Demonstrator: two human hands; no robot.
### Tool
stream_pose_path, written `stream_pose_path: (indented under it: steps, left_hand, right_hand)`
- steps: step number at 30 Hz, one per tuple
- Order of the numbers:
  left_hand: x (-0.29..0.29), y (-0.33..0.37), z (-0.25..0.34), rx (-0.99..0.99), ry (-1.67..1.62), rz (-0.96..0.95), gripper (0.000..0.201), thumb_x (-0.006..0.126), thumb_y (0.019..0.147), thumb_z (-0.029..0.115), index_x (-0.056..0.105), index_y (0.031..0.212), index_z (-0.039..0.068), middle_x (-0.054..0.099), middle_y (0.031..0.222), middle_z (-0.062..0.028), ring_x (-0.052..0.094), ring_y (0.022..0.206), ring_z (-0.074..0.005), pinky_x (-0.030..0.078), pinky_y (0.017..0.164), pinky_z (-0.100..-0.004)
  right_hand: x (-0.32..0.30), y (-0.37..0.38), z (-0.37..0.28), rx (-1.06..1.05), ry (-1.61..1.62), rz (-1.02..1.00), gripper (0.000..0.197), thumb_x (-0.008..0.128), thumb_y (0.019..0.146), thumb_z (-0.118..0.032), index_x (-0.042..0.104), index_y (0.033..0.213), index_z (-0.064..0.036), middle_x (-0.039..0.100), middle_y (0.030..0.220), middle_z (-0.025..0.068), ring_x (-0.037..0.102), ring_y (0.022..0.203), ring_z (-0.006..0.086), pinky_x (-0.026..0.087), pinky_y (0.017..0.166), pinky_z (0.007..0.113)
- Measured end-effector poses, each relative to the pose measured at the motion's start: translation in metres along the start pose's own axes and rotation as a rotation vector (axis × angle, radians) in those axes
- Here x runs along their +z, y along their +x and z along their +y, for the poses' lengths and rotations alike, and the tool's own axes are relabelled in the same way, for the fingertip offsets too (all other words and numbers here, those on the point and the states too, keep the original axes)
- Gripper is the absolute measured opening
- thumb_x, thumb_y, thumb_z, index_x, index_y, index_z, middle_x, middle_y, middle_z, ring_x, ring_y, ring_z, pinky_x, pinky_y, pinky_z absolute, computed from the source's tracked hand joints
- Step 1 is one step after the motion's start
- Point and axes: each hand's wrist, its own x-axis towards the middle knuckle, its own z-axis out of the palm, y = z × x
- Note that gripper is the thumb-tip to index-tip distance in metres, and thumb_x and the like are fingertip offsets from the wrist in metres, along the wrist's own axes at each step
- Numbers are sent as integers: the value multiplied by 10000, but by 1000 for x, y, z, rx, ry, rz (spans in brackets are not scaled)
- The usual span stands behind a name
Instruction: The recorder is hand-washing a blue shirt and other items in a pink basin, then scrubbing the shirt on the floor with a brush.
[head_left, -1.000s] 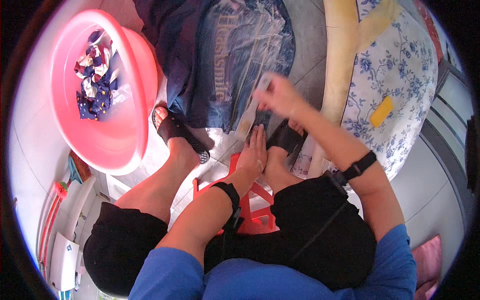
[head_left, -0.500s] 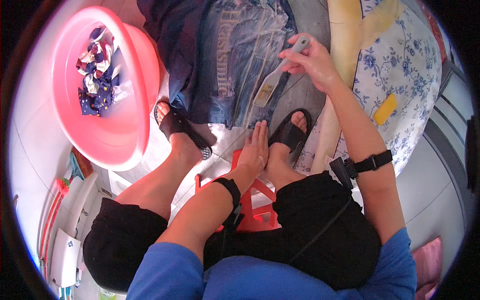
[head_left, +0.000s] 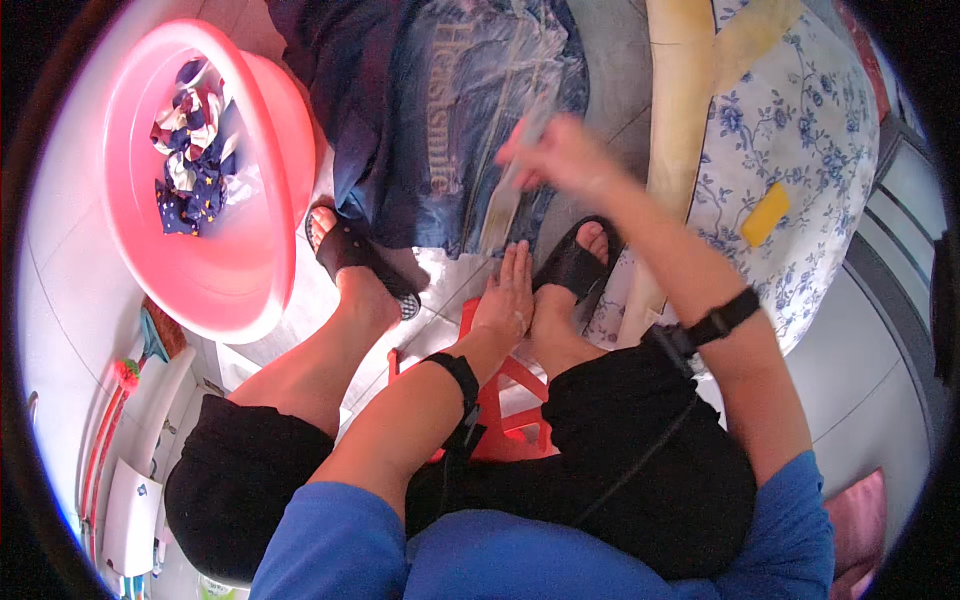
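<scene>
A wet dark blue denim garment (head_left: 385, 150) with printed lettering and soapy streaks lies spread on the tiled floor in front of me. My right hand (head_left: 568, 158), blurred by motion, is closed around the grey handle of a long scrubbing brush (head_left: 502, 215). The brush head lies over the right part of the denim, close to its near edge; its bristles are hidden beneath. My left hand (head_left: 507, 298) is stretched flat, fingers together and pointing away from me. Its fingertips reach the near edge of the denim, beside my right foot.
A pink basin (head_left: 272, 180) with wet patterned cloth (head_left: 195, 150) stands tilted at the left. On the right is a white cover with blue flowers (head_left: 740, 170), carrying a yellow piece (head_left: 765, 215). A red plastic stool (head_left: 490, 425) shows between my legs.
My right hand has swung left and slightly nearer, carrying the brush; its head has slid left and toward me over the denim. My left hand stays put.
</scene>
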Motion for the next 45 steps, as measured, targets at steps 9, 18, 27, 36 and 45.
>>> stream_pose_path:
  steps: [9,18,27,36,45]
  left_hand:
    - [-17,2,7,47,196,32,593,418,968,199,286,1466,-94,110,1591,-250,182,1462,-378,455,1028,-417]
    - [-7,3,8,-12,-179,-15,589,407,966,185,281,1457,-116,96,1592,-258,150,1469,-398,468,1010,-445]
    - [17,9,1,6,-16,195,576,409,961,197,319,1437,-116,131,1578,-271,190,1460,-393,567,877,-337]
    - [2,7,3,-13,-231,-15,575,410,970,186,300,1458,-97,110,1598,-234,160,1461,-408,550,893,-358]
    - [-23,-1,2,115,407,4,581,407,958,164,274,1460,-95,121,1582,-259,186,1458,-396,551,910,-329]
  right_hand:
    - [-66,-8,-22,-237,178,235,200,637,929,-233,653,964,-37,717,928,78,649,672,122,532,618,271]
    - [-62,-9,-20,-165,121,201,193,653,898,-221,673,982,-49,694,882,53,627,677,109,518,612,263]
    - [14,-6,26,1,-48,-75,178,611,905,-202,687,975,-57,689,894,33,599,665,110,511,632,270]
    - [14,-3,39,40,-173,-20,207,605,922,-218,670,1023,-50,696,897,48,645,704,124,532,663,280]
    - [-67,7,-5,-201,73,234,160,628,882,-201,700,939,-70,709,875,58,655,741,138,535,719,302]
